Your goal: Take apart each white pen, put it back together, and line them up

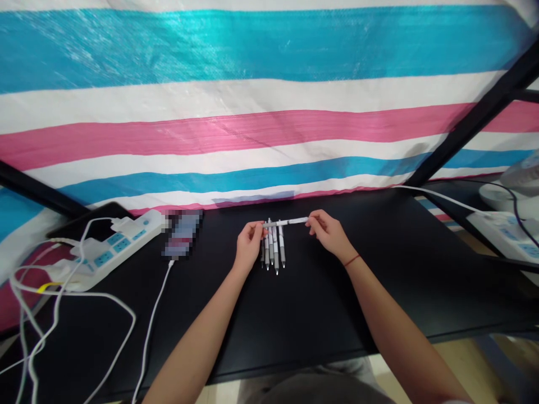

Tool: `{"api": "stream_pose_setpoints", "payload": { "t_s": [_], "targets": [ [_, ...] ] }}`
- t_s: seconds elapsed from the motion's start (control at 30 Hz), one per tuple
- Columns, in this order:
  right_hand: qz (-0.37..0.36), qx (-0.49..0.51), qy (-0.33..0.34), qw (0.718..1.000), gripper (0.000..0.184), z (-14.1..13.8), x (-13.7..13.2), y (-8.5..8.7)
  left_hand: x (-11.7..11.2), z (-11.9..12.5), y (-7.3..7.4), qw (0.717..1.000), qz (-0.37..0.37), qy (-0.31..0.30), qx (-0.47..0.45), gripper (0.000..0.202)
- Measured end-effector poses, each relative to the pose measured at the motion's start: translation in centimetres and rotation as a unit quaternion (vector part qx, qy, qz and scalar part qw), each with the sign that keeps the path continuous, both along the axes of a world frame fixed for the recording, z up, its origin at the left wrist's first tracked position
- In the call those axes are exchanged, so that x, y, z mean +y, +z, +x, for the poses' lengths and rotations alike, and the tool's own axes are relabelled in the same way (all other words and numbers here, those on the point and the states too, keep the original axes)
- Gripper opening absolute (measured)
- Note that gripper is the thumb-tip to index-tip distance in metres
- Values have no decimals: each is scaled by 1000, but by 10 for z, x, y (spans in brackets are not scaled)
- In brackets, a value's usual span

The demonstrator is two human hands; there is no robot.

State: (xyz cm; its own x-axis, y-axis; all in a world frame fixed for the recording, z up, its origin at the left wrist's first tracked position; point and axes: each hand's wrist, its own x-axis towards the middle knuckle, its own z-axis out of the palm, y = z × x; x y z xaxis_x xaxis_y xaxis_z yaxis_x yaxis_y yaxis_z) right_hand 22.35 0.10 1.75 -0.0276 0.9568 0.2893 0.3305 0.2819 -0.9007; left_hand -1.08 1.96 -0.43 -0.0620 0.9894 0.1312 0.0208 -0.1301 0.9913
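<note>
The left hand (249, 242) and right hand (330, 231) pinch opposite ends of a pen (284, 223), likely light, stiff, smooth and best held there.

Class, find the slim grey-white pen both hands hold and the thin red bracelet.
Slim grey-white pen (293, 221): head view, white section of its barrel.
Thin red bracelet (352, 260): head view, band across the wrist.
</note>
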Motion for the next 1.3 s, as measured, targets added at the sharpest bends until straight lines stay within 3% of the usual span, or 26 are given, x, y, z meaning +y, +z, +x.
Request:
{"api": "stream_pose_setpoints", "payload": {
  "t_s": [0.2,0.33,0.5,0.63,0.8,0.93,1.1,1.3],
  "targets": [
    [28,-51,9,998,27,-3,-7,11,-1,0,2,1000,-9,-1,-19,33],
    [-15,71,17,997,31,-7,-4,6,0,-2,-3,1000,4,-4,17,34],
    [-52,217,36,974,36,-15,2,-2,-4,-2,-2,997,35,3,62,32],
    [-53,268,-33,962,32,-23,4,-3,-13,0,7,976,133,17,170,23],
    [-68,317,-48,945,50,-29,0,4,-30,12,22,924,285,-55,250,11],
    [-39,292,-34,955,65,-27,-4,13,-44,27,31,937,199,-134,256,10],
    [-59,236,16,970,52,-24,-9,21,-51,39,36,962,30,-198,185,30],
    [-72,240,52,967,48,-27,-15,25,-43,38,33,963,-30,-225,143,29]
  ]
}}
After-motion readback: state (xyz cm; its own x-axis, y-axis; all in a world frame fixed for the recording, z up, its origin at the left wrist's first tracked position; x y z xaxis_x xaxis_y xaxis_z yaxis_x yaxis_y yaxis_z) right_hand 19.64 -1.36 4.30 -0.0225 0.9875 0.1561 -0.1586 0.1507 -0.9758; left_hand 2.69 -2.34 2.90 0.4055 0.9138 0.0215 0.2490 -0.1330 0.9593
